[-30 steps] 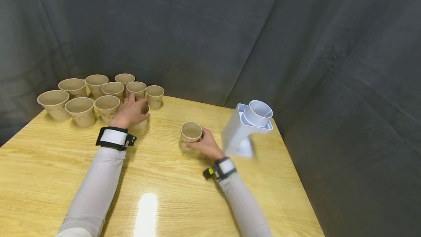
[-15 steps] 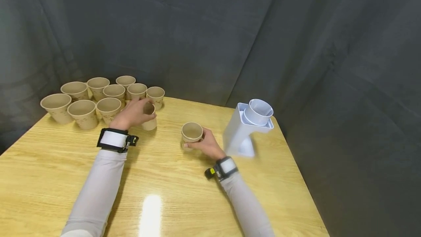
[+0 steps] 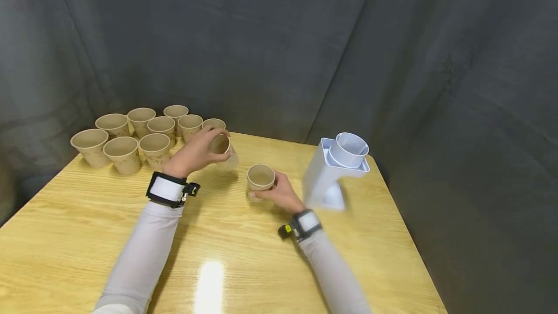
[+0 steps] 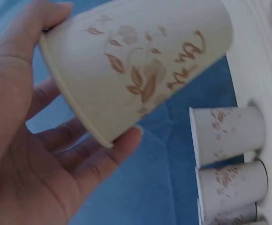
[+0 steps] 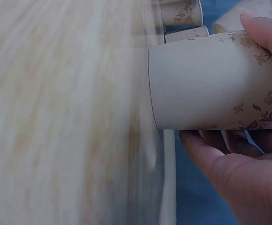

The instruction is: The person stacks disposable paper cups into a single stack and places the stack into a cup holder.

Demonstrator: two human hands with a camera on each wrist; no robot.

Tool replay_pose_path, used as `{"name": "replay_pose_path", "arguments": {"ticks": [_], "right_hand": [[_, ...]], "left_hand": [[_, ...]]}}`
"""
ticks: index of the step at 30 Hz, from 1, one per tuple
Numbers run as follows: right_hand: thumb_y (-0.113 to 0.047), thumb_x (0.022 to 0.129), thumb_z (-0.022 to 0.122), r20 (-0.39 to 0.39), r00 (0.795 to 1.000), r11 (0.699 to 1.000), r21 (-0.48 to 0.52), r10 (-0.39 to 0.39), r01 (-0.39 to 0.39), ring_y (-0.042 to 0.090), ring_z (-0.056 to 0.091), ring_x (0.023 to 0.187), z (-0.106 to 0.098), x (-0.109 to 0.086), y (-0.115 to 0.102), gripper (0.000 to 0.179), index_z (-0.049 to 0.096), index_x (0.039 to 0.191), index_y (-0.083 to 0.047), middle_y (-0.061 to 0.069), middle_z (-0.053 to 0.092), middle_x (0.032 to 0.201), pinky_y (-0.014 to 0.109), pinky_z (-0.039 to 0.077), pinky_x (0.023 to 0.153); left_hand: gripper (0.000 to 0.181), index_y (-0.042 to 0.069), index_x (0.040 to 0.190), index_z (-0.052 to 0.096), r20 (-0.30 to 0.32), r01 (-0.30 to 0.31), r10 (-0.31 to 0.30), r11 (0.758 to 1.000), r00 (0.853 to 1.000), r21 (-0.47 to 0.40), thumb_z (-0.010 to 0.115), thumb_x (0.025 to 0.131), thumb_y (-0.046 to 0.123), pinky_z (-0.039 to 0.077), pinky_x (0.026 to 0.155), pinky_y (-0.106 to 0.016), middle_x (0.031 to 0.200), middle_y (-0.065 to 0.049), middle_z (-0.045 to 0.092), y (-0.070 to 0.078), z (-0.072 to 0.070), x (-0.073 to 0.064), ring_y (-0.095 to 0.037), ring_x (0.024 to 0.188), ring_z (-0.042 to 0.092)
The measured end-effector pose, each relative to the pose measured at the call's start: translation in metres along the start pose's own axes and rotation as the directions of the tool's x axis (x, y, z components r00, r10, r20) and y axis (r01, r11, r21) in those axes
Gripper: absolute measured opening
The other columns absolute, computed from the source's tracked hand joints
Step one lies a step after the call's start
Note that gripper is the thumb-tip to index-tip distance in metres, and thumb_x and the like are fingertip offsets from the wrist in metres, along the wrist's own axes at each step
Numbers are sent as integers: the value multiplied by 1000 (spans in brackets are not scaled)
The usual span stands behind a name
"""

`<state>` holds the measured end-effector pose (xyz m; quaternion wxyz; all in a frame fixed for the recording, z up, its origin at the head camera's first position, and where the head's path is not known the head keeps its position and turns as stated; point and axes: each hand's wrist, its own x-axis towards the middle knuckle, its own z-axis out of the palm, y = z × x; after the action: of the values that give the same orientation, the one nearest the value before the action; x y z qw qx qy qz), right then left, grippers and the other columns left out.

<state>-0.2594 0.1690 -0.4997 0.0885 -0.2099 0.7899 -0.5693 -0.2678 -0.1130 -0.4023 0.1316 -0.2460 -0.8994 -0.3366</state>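
Note:
My left hand pinches a paper cup by its rim, thumb on one side and fingers on the other. That cup is tilted and off the table, between the cup group and my right hand. Brown leaves and flowers are printed on its side. My right hand grips another paper cup round its side, mouth up, close to the tabletop. A second rim line just under its top looks like a nested cup; how many are stacked I cannot tell.
Several upright paper cups stand grouped at the table's back left. A pale plastic stand with a round tube on top is right of my right hand. Dark curtain hangs behind the wooden table.
My left hand has lifted a cup out from beside the group and carried it right, toward the right hand. The right hand keeps its hold, almost in place. The head view has shifted slightly.

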Motion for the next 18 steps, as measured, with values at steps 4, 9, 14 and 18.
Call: {"name": "replay_pose_path", "arguments": {"ticks": [4, 9, 14, 18], "right_hand": [[-2, 77, 86, -2, 1000, 1000, 29, -10, 10, 36, 60, 124, 1, 0, 1, 68, 57, 138, -4, 19, 63, 132, 43, 49, 105], [-4, 77, 87, 2, 999, 998, 51, -32, 32, 33, 61, 122, 0, -1, 2, 67, 59, 137, -7, 16, 65, 130, 44, 49, 105], [-9, 76, 89, -7, 999, 999, 29, -38, 38, 26, 63, 118, -1, 0, 2, 67, 60, 136, -9, 10, 67, 127, 40, 52, 102], [-12, 76, 90, -10, 1000, 1000, -1, -30, 30, 25, 65, 115, -1, -1, 0, 65, 61, 133, -10, 8, 68, 125, 38, 53, 99]], "left_hand": [[52, 1, 128, 60, -42, -70, 70, 998, 997, -5, 83, 85, 22, 49, 98, -53, 121, -21, 58, 10, 2, 1, -37, 112, 59], [52, 5, 129, 61, -66, -117, 117, 993, 991, -7, 83, 86, 24, 53, 90, -47, 117, -15, 59, 20, 5, 2, -31, 104, 62], [51, 5, 130, 62, -91, -182, 179, 983, 980, -34, 82, 87, 23, 54, 89, -45, 120, -13, 62, 27, 6, 3, -28, 108, 61], [49, 5, 129, 62, -91, -229, 223, 971, 971, -68, 82, 87, 20, 55, 87, -45, 120, -12, 61, 38, 7, 3, -28, 107, 61]]}}
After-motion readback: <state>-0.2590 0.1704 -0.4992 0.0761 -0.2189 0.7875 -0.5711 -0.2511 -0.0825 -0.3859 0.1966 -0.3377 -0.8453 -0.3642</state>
